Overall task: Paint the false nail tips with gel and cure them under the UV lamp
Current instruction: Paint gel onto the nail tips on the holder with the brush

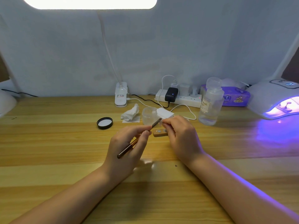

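My left hand (129, 144) grips a brown-handled gel brush (127, 148), whose dark tip reaches up to the right. The tip touches a small clear false nail tip (160, 124) pinched in the fingers of my right hand (181, 136). Under the hands lies a small wooden holder block (159, 133) with round metal discs. An open clear gel jar (148, 115) stands just behind, and its black lid (104, 123) lies to the left. The white UV lamp (273, 97) at the far right glows purple inside.
A crumpled tissue (130, 112) and a white pad lie beside the jar. A clear pump bottle (210, 102), a power strip (178, 97) with plugs and cables, a purple wipes pack (234, 96) and a desk-lamp base (121, 95) line the back of the wooden table (48, 143).
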